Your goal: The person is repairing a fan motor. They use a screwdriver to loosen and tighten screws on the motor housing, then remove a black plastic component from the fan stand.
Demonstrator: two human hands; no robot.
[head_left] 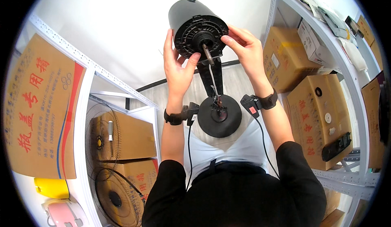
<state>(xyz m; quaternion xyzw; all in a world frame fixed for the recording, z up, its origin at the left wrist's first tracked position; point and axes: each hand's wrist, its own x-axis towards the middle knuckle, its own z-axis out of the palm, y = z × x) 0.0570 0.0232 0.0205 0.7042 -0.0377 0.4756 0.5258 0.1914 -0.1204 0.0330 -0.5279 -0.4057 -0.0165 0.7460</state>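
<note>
Between my hands is the black motor housing (191,17) of a fan, its round front with a metal shaft (208,55) turned toward me. My left hand (179,72) holds the lower left side, thumb at the front rim and fingers along the casing. On the right side, my right hand (247,50) grips the rim with thumb and fingers. Below the housing stand a black post (211,80) and a round black base (220,125) on the floor. A pale wire (213,79) hangs in front of the post. Whether housing and post are joined is hidden.
At left, fan grilles (95,145) and a screwdriver (110,131) lie by cartons (138,135) on a shelf. On a right-hand carton (301,117) rest a black plastic cover (336,146), a black ring (318,91) and a white round part (328,118). White shelving (344,60) flanks both sides.
</note>
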